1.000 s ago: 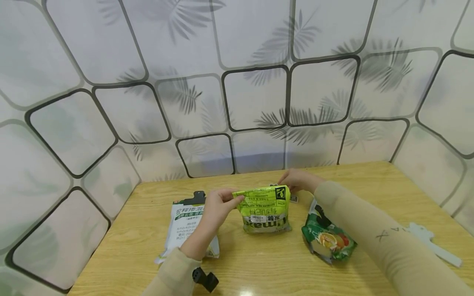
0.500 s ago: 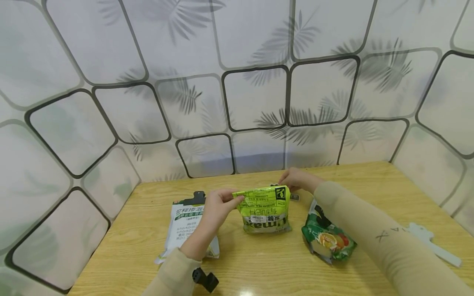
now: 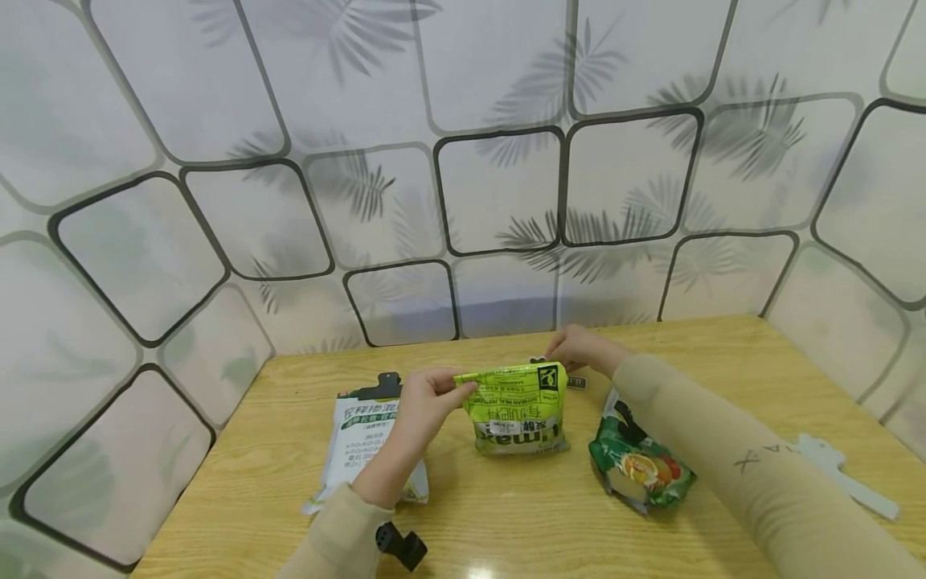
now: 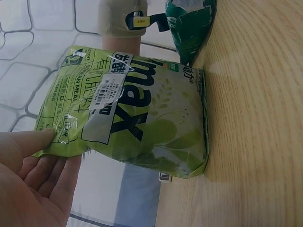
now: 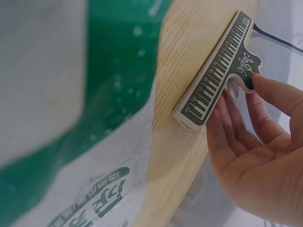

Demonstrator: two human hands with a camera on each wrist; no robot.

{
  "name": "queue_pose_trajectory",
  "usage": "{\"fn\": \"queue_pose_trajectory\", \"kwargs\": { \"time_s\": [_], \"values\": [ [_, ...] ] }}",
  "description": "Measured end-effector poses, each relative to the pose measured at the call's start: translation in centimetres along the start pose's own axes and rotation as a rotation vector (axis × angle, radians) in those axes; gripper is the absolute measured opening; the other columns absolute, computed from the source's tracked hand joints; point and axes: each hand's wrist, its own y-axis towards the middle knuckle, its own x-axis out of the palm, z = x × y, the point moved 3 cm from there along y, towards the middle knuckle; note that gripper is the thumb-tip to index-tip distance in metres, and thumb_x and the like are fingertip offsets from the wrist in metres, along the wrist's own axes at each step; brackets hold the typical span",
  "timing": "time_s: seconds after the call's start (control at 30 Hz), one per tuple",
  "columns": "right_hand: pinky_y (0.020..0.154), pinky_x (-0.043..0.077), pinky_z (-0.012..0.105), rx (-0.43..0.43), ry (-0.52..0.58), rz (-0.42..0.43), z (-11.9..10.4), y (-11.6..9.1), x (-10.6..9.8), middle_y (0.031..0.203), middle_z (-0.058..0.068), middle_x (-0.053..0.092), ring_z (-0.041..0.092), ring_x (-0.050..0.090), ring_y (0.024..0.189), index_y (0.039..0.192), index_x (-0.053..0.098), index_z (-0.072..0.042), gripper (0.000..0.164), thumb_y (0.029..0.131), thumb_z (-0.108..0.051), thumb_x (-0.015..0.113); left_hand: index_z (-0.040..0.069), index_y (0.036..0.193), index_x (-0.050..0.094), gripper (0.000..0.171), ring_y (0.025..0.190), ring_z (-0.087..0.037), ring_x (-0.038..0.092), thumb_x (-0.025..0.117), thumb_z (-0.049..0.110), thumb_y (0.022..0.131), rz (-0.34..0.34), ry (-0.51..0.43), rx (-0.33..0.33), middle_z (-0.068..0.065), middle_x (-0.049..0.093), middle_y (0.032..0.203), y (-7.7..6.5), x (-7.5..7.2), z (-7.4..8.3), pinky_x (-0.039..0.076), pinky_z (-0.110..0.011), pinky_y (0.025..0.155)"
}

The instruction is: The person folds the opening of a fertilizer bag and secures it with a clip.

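Note:
A lime-green fertilizer bag stands upright on the table, its top edge flat. My left hand pinches the bag's upper left corner between thumb and fingers, also seen close up in the left wrist view. Behind the bag's upper right corner, my right hand pinches the handle of a wide bag clip with a piano-key pattern and the word Music. The clip lies near the tabletop, mostly hidden by the bag in the head view, apart from the bag's edge.
A white fertilizer bag with a black clip lies left. At right sits a green fruit-printed bag, a black clip on its top. A pale clip lies beyond the right forearm. A patterned wall rises behind the table.
Very little differs. My right hand and the piano-key clip have shifted a touch farther back; the left hand and the lime-green bag stay in place.

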Motion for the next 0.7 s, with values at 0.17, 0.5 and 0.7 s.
{"fn": "queue_pose_trajectory", "kwargs": {
  "time_s": [0.17,0.5,0.7],
  "values": [
    [0.065,0.058,0.024,0.0,-0.019,0.014,0.1,0.06,0.1,0.073,-0.002,0.061,0.006,0.052,0.059,0.12,0.072,0.01,0.024,0.104,-0.005,0.063,-0.001,0.123,0.078,0.027,0.053,-0.013,0.025,0.076,0.007,0.097,0.001,-0.004,-0.005,0.005,0.039,0.051,-0.03,0.0,-0.05,0.033,-0.027,0.061],
    [0.082,0.066,0.034,0.018,0.009,0.002,-0.19,-0.21,0.3,0.129,0.028,0.063,0.022,0.071,0.092,0.135,0.059,0.012,0.036,0.105,-0.006,0.063,-0.003,0.125,0.077,0.029,0.053,-0.013,0.025,0.076,0.008,0.098,-0.006,-0.003,0.004,0.005,0.039,0.051,-0.03,-0.05,-0.03,0.034,-0.027,0.062],
    [0.079,0.065,0.033,-0.007,0.002,-0.029,0.2,0.33,0.14,0.128,0.029,0.062,0.027,0.072,0.095,0.133,0.06,0.012,0.037,0.103,-0.007,0.065,-0.003,0.124,0.077,0.028,0.053,-0.012,0.024,0.075,0.007,0.098,-0.012,0.004,0.009,0.005,0.037,0.051,-0.07,-0.05,0.01,0.035,-0.027,0.063]
  ]
}}
